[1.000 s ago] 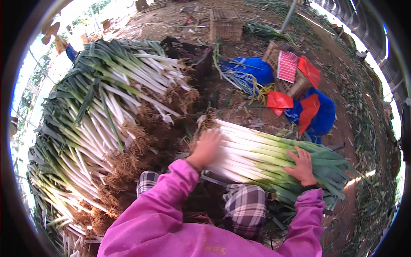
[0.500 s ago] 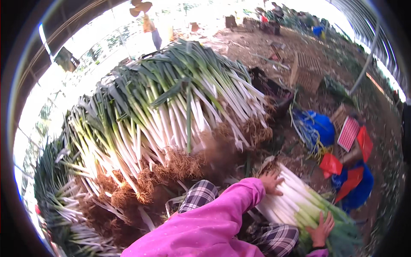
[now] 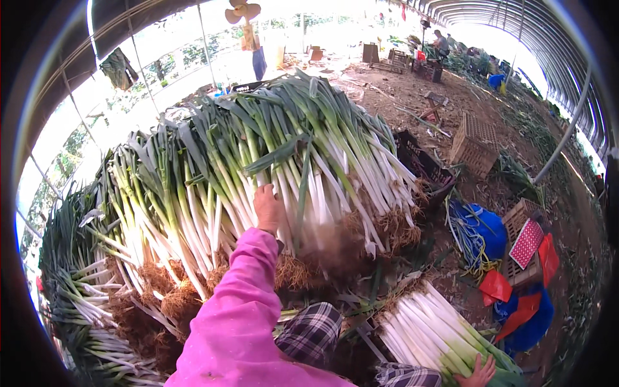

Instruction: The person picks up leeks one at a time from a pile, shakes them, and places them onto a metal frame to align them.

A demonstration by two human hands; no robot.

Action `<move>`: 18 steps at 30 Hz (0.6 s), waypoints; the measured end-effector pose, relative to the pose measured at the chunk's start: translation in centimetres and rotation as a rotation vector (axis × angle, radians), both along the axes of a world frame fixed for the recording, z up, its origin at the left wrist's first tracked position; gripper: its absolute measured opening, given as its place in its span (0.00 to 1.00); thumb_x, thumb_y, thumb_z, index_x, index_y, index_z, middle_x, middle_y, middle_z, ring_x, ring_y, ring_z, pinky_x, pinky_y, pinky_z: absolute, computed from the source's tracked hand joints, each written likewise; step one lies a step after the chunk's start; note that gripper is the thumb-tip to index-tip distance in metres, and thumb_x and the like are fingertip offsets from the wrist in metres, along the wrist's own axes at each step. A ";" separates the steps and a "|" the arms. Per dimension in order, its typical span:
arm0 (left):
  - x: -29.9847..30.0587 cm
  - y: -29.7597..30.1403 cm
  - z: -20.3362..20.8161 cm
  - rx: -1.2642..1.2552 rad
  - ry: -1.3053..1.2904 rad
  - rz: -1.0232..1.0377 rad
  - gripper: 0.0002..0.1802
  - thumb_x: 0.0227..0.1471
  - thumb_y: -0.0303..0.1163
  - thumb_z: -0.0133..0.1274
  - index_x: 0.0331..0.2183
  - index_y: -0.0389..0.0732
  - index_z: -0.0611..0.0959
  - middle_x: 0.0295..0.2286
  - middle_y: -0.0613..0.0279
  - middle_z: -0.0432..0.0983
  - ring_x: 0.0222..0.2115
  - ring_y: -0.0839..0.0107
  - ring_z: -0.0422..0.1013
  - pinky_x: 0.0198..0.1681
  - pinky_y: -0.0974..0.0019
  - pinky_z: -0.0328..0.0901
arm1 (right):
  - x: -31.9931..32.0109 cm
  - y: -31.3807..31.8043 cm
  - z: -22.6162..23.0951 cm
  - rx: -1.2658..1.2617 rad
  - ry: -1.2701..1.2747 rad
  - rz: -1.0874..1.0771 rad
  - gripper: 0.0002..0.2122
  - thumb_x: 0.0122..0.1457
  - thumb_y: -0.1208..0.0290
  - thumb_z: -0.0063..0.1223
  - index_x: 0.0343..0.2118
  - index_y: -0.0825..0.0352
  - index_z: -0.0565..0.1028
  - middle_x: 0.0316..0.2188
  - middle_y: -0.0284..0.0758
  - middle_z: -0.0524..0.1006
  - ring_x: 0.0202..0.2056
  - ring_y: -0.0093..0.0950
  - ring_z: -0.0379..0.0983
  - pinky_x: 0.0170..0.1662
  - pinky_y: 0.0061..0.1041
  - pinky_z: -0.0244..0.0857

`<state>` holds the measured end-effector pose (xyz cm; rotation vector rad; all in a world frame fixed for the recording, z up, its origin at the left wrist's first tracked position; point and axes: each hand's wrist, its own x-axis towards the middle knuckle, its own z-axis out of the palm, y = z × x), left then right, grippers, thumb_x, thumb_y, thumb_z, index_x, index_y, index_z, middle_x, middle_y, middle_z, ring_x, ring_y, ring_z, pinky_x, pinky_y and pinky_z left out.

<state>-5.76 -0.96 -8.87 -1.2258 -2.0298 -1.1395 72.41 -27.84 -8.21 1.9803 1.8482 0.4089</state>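
A big heap of leeks [image 3: 213, 187] fills the middle and left, green tops away from me and brown roots toward me. My left hand [image 3: 269, 208], in a pink sleeve, is on the white stalks mid-heap; its fingers look bent round a leek, though the fingertips are partly hidden. At the lower right a sorted bundle of leeks [image 3: 422, 326] lies beside my knee, its green ends toward the lower right. My right hand [image 3: 476, 372] lies on the green part of this bundle, fingers spread.
Beside the heap stand a dark crate [image 3: 422, 161] and a brown slatted crate [image 3: 476, 145]. To the right are a blue bundle with strings [image 3: 480, 229], red plastic pieces [image 3: 495, 287] and a patterned pink pad [image 3: 526, 243]. A person [image 3: 441, 45] sits in the distance.
My left hand has left the root end of the bundle and reached up and left into the heap. My right hand stays on the bundle's green part. The view has shifted.
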 end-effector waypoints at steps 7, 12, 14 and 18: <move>8.0 9.2 0.4 -0.643 0.392 -0.455 0.22 0.49 0.29 0.49 0.48 0.43 0.77 0.53 0.55 0.68 0.58 0.59 0.60 0.59 0.52 0.55 | -2.2 1.5 1.9 -0.143 0.111 -0.227 0.36 0.51 0.51 0.54 0.58 0.71 0.63 0.59 0.52 0.63 0.60 0.50 0.56 0.62 0.47 0.48; 10.0 13.0 0.4 -0.804 0.361 -0.415 0.34 0.50 0.37 0.53 0.59 0.46 0.66 0.63 0.55 0.50 0.65 0.55 0.42 0.65 0.41 0.39 | 1.0 -0.6 -1.6 0.126 0.262 -0.090 0.35 0.50 0.57 0.56 0.60 0.70 0.62 0.60 0.52 0.60 0.62 0.50 0.53 0.63 0.48 0.45; 7.0 13.3 1.1 -0.564 0.467 -0.047 0.42 0.48 0.43 0.57 0.62 0.47 0.59 0.65 0.54 0.45 0.66 0.55 0.39 0.66 0.43 0.38 | 1.1 -1.0 -2.2 0.097 0.284 -0.126 0.37 0.48 0.56 0.58 0.60 0.70 0.61 0.60 0.52 0.60 0.62 0.51 0.53 0.63 0.49 0.45; 1.5 11.3 6.1 -0.637 -0.143 0.061 0.49 0.38 0.44 0.63 0.60 0.40 0.60 0.63 0.49 0.47 0.65 0.51 0.42 0.63 0.40 0.44 | 0.7 -1.3 -0.7 0.047 0.214 -0.109 0.42 0.47 0.45 0.58 0.61 0.69 0.60 0.61 0.51 0.60 0.62 0.51 0.53 0.63 0.49 0.46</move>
